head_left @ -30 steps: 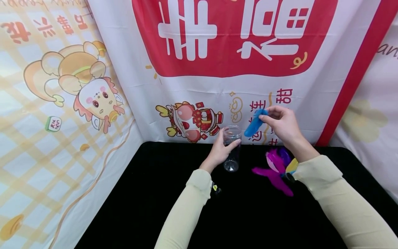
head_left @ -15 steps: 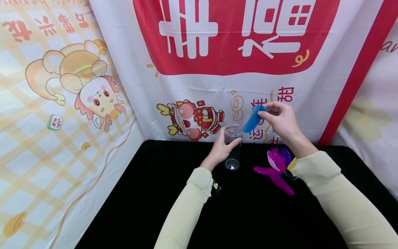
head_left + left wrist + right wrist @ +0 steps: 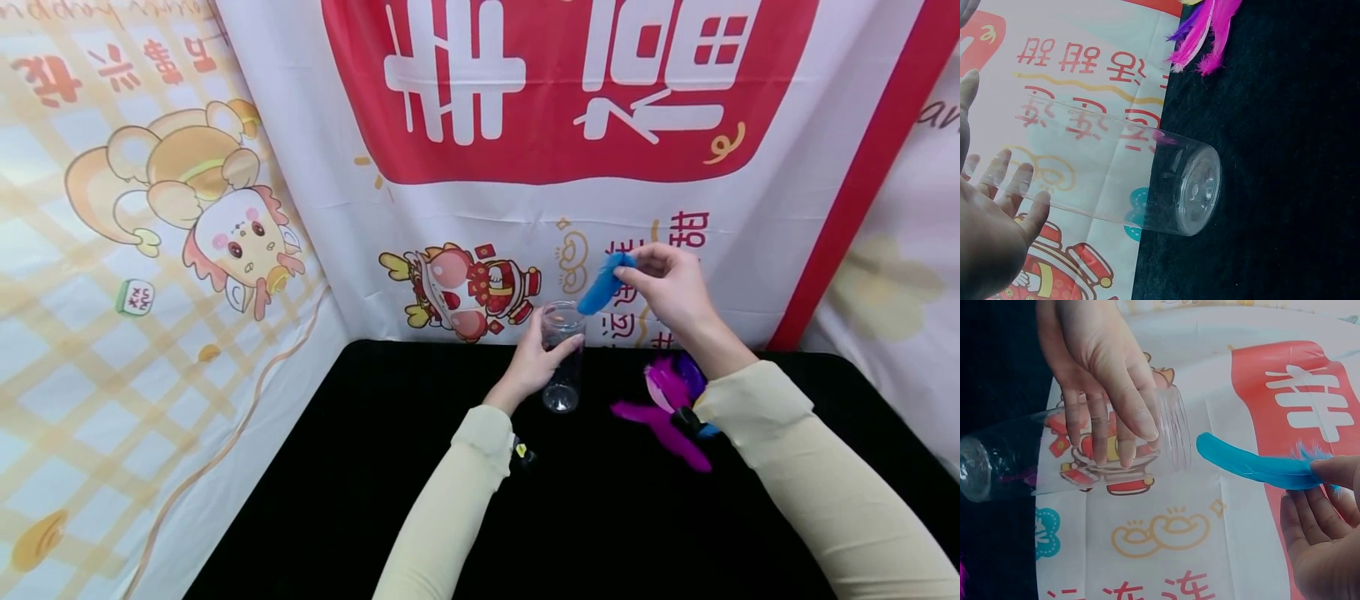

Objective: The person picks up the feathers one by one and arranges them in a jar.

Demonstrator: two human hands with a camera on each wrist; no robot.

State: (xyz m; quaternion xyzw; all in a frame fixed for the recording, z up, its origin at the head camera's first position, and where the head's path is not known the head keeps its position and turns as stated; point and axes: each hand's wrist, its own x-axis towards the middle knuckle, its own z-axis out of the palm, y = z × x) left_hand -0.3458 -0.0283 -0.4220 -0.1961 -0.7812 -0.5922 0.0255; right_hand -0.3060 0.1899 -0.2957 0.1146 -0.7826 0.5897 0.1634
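Note:
My left hand [image 3: 536,358] grips a clear plastic jar [image 3: 562,392] around its upper part, and the jar's threaded mouth is uncovered. In the left wrist view the jar [image 3: 1194,187] shows its round base, with nothing inside. Between the thumb and fingers of my right hand [image 3: 663,283] is a blue feather [image 3: 600,287], pinched near its fluffy end. Its rounded tip points down and left, right at the jar's rim in the head view. Seen from the right wrist, the feather [image 3: 1254,467] lies just outside the jar mouth [image 3: 1175,428].
Several loose feathers [image 3: 663,433], magenta, pink, purple, yellow and blue, lie on the black tabletop [image 3: 585,517] under my right forearm, which hides part of them. A printed cloth backdrop [image 3: 465,208] rises right behind the table's far edge, with another [image 3: 165,333] at the left.
My right hand has moved left, bringing the blue feather's tip from beside the jar to its rim. My left hand and the jar have stayed nearly in place.

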